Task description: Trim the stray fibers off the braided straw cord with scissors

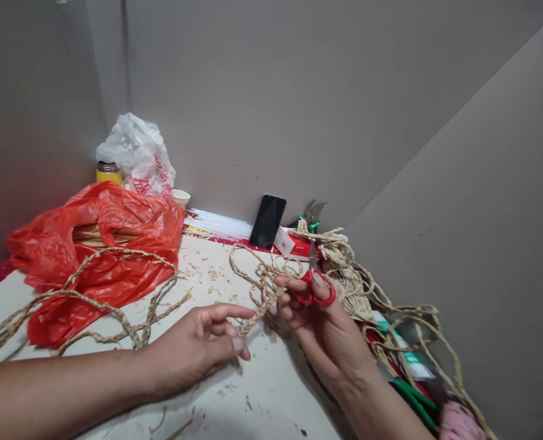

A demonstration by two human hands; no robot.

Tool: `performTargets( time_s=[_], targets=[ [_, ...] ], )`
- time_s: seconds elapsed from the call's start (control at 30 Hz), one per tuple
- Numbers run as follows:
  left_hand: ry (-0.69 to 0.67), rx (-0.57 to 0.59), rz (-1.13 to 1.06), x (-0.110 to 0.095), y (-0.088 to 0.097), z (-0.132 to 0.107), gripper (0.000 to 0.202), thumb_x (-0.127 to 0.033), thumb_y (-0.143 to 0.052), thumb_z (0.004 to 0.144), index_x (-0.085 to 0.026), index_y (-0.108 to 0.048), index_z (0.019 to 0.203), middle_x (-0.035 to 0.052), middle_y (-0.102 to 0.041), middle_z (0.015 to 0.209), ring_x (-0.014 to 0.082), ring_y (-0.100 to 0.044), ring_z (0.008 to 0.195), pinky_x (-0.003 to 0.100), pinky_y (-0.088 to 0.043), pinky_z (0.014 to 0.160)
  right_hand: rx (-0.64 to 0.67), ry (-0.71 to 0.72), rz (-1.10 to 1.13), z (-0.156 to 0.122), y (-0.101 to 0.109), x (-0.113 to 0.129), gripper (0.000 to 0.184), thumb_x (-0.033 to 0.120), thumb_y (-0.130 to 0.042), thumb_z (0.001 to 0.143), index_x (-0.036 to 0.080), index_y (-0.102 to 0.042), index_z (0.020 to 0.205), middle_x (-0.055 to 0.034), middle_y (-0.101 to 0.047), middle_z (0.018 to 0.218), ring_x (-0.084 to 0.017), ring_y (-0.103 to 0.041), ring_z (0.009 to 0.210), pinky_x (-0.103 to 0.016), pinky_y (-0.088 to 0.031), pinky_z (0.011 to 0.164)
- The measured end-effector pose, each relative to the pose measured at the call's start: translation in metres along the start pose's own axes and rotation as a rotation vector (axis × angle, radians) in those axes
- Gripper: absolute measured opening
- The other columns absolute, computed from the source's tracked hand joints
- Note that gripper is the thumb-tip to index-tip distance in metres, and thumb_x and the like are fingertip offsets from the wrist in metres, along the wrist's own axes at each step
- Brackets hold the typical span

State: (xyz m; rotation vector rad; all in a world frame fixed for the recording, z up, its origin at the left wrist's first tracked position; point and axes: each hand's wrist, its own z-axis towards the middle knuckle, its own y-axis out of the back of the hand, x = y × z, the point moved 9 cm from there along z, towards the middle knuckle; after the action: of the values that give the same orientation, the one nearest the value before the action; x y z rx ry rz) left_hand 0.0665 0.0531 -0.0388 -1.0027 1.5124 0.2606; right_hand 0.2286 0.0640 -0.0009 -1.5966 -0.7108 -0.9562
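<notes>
My left hand (198,345) pinches the end of a braided straw cord (257,308) between thumb and fingers, just above the white table (262,385). My right hand (320,324) has thumb and fingers through the red handles of a small pair of scissors (315,287), whose blades point up and away. The right fingers also touch the same cord near its looped part. More braided cord (115,305) runs left across the table and over a red plastic bag (97,250).
A black phone (268,221) leans on the cardboard wall. Behind it lie green-handled pliers (312,215), a white plastic bag (138,156), a yellow container (109,173) and a small cup (180,197). A tangle of woven straw (358,281) fills the right side.
</notes>
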Motion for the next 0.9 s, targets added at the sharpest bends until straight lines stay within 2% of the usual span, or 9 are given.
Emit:
performTargets(
  time_s=[0.13,0.3,0.4,0.47,0.53,0.6,0.67,0.77,0.9],
  targets=[
    [-0.061,-0.075,0.07,-0.005,0.006,-0.002,0.048,-0.032,-0.071,0.073,-0.017,-0.062,0.117,-0.0018,-0.06,0.073,0.0057,-0.046,0.056,0.02,-0.037,0.057,-0.004,0.005,-0.034,0.0,-0.001,0.0,0.032,0.046,-0.08,0.064,0.016,-0.075,0.074,-0.0067,-0.072,0.082,-0.009,-0.059,0.06,-0.016,-0.05,0.054],
    [-0.201,-0.195,0.441,-0.033,0.008,-0.011,0.044,-0.021,-0.066,0.074,-0.02,-0.065,0.118,0.0034,-0.069,0.094,0.016,-0.059,0.084,0.029,-0.044,0.083,-0.014,0.046,-0.109,0.0,-0.002,0.001,0.031,0.046,-0.078,0.066,0.016,-0.075,0.071,-0.0081,-0.072,0.085,-0.01,-0.058,0.061,-0.018,-0.05,0.053],
    [-0.252,-0.15,0.463,-0.037,0.003,-0.011,0.031,-0.025,-0.059,0.081,-0.021,-0.07,0.11,0.0045,-0.07,0.102,0.0179,-0.059,0.097,0.028,-0.042,0.09,0.013,0.049,-0.172,-0.001,-0.003,-0.001,0.033,0.049,-0.076,0.069,0.017,-0.075,0.072,-0.0078,-0.071,0.082,-0.011,-0.057,0.059,-0.021,-0.05,0.054],
    [-0.196,-0.087,0.34,-0.028,0.002,-0.007,0.027,-0.03,-0.056,0.084,-0.019,-0.071,0.104,0.0045,-0.071,0.094,0.0144,-0.061,0.086,0.025,-0.044,0.083,0.028,0.053,-0.221,0.0,-0.003,-0.003,0.036,0.052,-0.075,0.069,0.016,-0.075,0.074,-0.0083,-0.071,0.083,-0.011,-0.057,0.059,-0.022,-0.05,0.056],
    [-0.054,-0.06,0.152,-0.011,0.007,0.0,0.027,-0.035,-0.057,0.085,-0.017,-0.07,0.099,-0.0005,-0.063,0.064,0.0076,-0.051,0.054,0.02,-0.043,0.059,0.029,0.027,-0.305,0.001,-0.001,-0.006,0.039,0.054,-0.074,0.069,0.015,-0.074,0.076,-0.0089,-0.071,0.081,-0.011,-0.057,0.058,-0.023,-0.048,0.055],
    [0.1,-0.054,-0.031,0.004,0.012,0.004,0.027,-0.037,-0.057,0.084,-0.016,-0.067,0.097,-0.0095,-0.038,0.042,0.0039,-0.021,0.035,0.016,-0.024,0.038,0.008,-0.031,-0.425,0.003,0.005,-0.011,0.044,0.057,-0.073,0.067,0.015,-0.074,0.079,-0.0086,-0.07,0.072,-0.013,-0.058,0.055,-0.023,-0.045,0.05],
    [0.178,-0.058,-0.161,0.009,0.016,0.006,0.023,-0.034,-0.055,0.085,-0.017,-0.064,0.097,-0.0127,-0.023,0.039,0.0042,-0.005,0.035,0.017,-0.008,0.035,-0.016,-0.06,-0.568,0.004,0.01,-0.011,0.048,0.061,-0.072,0.066,0.014,-0.072,0.077,-0.0069,-0.066,0.061,-0.014,-0.057,0.052,-0.023,-0.04,0.046],
    [0.181,-0.088,-0.255,0.007,0.023,0.008,0.016,-0.029,-0.054,0.085,-0.016,-0.061,0.091,-0.0111,-0.027,0.041,0.0042,-0.008,0.036,0.017,-0.008,0.035,0.01,0.043,-0.799,0.0,0.004,0.0,0.046,0.06,-0.067,0.069,0.015,-0.065,0.061,-0.0038,-0.06,0.052,-0.013,-0.051,0.048,-0.024,-0.036,0.046],
    [0.168,-0.087,-0.305,0.007,0.025,0.011,0.02,-0.029,-0.056,0.083,-0.013,-0.061,0.095,-0.0072,-0.043,0.051,0.0024,-0.016,0.037,0.016,-0.012,0.037,0.238,0.186,-1.182,-0.016,-0.025,0.002,0.039,0.044,-0.053,0.079,0.019,-0.05,0.049,0.0007,-0.049,0.047,-0.012,-0.042,0.047,-0.024,-0.03,0.046]
  ],
)
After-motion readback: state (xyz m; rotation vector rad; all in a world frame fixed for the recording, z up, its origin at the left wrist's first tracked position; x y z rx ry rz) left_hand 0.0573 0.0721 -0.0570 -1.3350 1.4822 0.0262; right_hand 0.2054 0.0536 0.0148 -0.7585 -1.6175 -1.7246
